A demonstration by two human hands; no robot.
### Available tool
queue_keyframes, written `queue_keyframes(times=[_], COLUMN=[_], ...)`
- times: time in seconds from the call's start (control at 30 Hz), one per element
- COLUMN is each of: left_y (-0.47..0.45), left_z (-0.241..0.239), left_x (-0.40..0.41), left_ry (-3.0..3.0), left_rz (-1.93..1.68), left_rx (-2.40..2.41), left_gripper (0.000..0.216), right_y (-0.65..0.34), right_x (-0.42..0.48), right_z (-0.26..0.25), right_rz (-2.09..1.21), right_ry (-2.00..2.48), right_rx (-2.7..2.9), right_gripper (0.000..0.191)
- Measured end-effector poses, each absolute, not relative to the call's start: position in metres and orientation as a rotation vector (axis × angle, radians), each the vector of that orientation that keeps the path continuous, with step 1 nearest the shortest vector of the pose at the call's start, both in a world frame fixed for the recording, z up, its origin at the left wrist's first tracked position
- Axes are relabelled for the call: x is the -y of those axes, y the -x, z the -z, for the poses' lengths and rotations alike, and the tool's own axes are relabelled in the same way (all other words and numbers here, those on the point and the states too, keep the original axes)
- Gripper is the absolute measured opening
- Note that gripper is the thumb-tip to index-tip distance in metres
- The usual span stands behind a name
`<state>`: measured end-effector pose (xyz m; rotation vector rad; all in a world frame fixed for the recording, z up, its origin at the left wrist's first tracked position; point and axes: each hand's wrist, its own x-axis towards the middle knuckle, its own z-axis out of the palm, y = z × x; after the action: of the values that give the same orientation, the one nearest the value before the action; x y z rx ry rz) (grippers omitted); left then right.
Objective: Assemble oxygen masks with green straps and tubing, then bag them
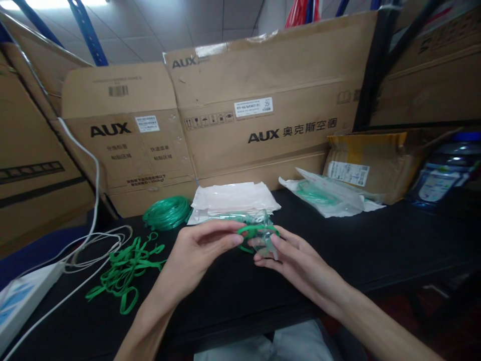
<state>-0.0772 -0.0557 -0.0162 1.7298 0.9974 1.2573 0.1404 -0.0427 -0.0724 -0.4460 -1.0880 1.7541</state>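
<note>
Both hands meet over the black table [376, 240], holding one clear plastic mask with a green strap [259, 231] between them. My left hand [199, 253] pinches the green strap at its left side, fingers closed on it. My right hand [291, 258] grips the clear mask body from the right and below. Just behind the hands lies a stack of sealed clear bags [233, 200]. A coil of green tubing [167, 211] sits to the left of that stack.
A tangle of loose green straps [126, 271] lies at front left beside white cables [93, 240] and a white power strip [20, 301]. An opened bag with green tubing [326, 196] lies at back right. Cardboard boxes [263, 100] wall the rear; a water jug [447, 168] stands far right.
</note>
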Motion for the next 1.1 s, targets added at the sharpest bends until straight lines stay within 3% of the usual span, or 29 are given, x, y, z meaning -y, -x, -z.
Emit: queue_keyframes(times=[0.2,0.37,0.9,1.1], left_y=[0.079,0.082,0.078,0.075], left_z=[0.016,0.018,0.020,0.017], left_x=[0.049,0.048,0.048,0.054], left_ry=[-1.855,-1.871,-2.008,-2.098], left_rz=[-1.431,-1.532,-1.505,-1.278], left_rx=[-1.025,-1.090,-1.099,-1.023], left_gripper=[0.008,0.007,0.008,0.011], right_y=[-0.142,-0.143,-0.142,-0.143], right_x=[0.046,0.050,0.052,0.050], right_z=[0.078,0.078,0.077,0.081], right_rz=[-1.711,-1.673,-1.599,-1.535], right_ry=[0.419,0.459,0.478,0.486], right_rx=[1.188,1.220,1.304,1.339], right_gripper=[0.022,0.027,0.035,0.037])
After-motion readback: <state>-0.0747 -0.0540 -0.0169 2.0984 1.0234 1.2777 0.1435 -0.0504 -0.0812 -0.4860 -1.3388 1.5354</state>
